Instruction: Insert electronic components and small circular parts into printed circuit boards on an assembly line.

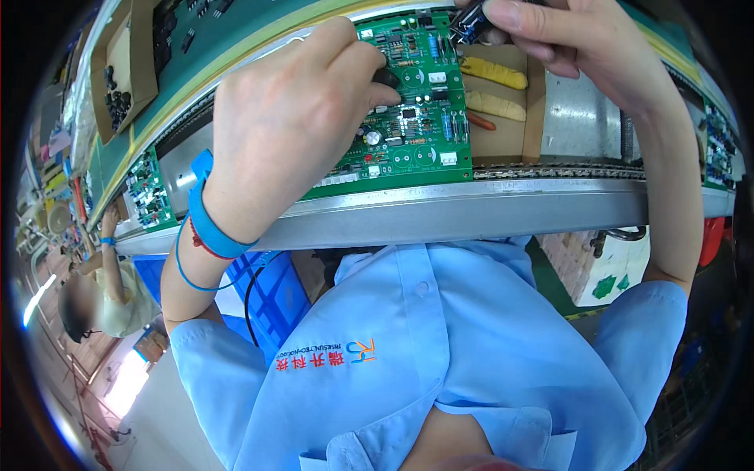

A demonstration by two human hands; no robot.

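Observation:
A green circuit board [424,166] lies on the conveyor in front of me, filled with resistors, white connectors and small chips. My left hand [287,118] reaches over its left part, thumb and fingers closed on a black rounded component [386,77] held at the board's surface. Part of that component is hidden by the fingers. Beyond the board's far right corner, my right hand [569,35] grips several dark cylindrical capacitors [470,23] with thin leads. A blue wrist strap [208,212] with a cord circles my left wrist.
Right of the board, a cardboard tray [536,118] holds two yellow wrapped, finger-shaped things [495,72]. A metal rail [471,200] runs along the near edge. Another cardboard box [129,71] with black parts stands far left. More boards [149,188] sit along the line; a co-worker [118,294] is at left.

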